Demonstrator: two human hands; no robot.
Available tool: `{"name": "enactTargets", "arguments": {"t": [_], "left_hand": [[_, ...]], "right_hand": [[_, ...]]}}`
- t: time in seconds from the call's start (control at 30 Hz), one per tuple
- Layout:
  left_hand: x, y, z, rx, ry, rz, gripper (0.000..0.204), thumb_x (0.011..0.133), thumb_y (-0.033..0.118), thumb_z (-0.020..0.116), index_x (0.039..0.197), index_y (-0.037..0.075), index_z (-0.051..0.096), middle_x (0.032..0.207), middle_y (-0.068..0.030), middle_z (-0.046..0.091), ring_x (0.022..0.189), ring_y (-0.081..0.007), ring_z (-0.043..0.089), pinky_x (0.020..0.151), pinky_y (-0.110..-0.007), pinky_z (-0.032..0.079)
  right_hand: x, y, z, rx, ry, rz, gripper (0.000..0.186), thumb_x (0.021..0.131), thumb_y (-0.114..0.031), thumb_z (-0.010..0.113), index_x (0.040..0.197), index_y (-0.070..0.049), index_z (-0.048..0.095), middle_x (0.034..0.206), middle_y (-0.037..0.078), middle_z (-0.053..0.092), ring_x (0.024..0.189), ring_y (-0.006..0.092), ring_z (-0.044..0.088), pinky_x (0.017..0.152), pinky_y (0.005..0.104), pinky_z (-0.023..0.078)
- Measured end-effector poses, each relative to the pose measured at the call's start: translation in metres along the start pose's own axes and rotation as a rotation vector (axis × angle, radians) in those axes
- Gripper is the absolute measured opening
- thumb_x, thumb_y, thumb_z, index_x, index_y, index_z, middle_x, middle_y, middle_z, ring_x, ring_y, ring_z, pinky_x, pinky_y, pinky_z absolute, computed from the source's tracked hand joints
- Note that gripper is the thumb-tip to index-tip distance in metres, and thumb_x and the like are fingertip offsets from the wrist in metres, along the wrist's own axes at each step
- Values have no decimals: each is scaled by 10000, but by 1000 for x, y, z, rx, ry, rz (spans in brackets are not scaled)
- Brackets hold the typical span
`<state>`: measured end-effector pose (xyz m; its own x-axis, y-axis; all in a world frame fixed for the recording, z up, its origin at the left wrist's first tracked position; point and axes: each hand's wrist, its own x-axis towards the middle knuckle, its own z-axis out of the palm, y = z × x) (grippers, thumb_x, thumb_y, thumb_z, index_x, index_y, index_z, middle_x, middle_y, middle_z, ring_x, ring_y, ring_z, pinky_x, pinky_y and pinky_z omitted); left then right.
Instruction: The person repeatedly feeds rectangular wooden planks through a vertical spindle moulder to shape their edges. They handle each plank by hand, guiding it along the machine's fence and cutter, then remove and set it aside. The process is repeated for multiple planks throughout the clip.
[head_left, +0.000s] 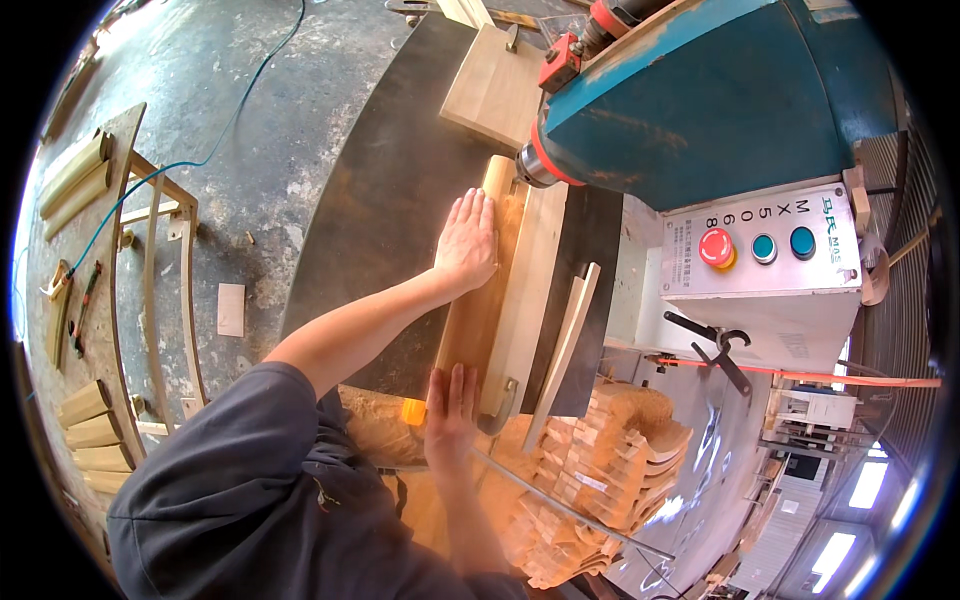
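Flat on top of a long, rounded wooden piece (462,340) lies my left hand (470,240), its fingers stretched out toward the machine's spindle (540,165). My right hand (450,405) touches the near end of the same piece, fingers extended. The piece rests on a dark machine table (370,230), alongside a pale wooden board (530,280). Sawdust shows between piece and board near the spindle. A metal clamp (500,405) sits at the board's near end. The spindle has a red collar and projects from a blue-green machine head (710,100).
Control box (760,240) with a red stop button and two green buttons stands right. Stacked curved wooden parts (600,470) lie below. A narrow strip (562,350) and a wooden block (495,85) rest on the table. Left, a bench (125,250) holds wooden pieces; a hose (230,125) crosses there.
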<state>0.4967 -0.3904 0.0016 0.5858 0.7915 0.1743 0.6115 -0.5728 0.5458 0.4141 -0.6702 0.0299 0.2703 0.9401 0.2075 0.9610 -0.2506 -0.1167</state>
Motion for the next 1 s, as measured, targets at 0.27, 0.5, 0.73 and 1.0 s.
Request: {"name": "enactTargets", "arguments": {"t": [0.27,0.5,0.73,1.0], "left_hand": [[-9,1,4,13,11,18,621,1069,234,444,1586,-101,370,1681,-279,361,1622,-375,246,1342,-466,156],[-17,0,2,-40,25,18,613,1069,232,447,1575,-109,382,1675,-290,357,1609,-390,269,1338,-476,167],[-25,3,1,-61,40,23,607,1061,216,461,1561,-121,392,1665,-301,366,1601,-398,279,1332,-484,185],[-50,5,3,-53,49,20,628,1044,217,487,1565,-117,377,1662,-300,372,1597,-410,284,1331,-499,181]], "right_hand": [[-13,-2,5,3,49,3,528,961,-42,671,1485,-76,613,1552,231,553,1408,468,549,1138,561,494],[-19,-6,0,10,39,25,500,956,-45,662,1455,-77,639,1546,222,558,1394,461,561,1137,568,499],[-28,-10,0,0,47,31,481,945,-37,686,1425,-78,663,1533,224,565,1390,457,566,1140,571,502],[-51,-18,-1,40,79,29,521,912,-34,682,1429,-64,635,1534,238,550,1404,487,535,1165,599,472]]}}
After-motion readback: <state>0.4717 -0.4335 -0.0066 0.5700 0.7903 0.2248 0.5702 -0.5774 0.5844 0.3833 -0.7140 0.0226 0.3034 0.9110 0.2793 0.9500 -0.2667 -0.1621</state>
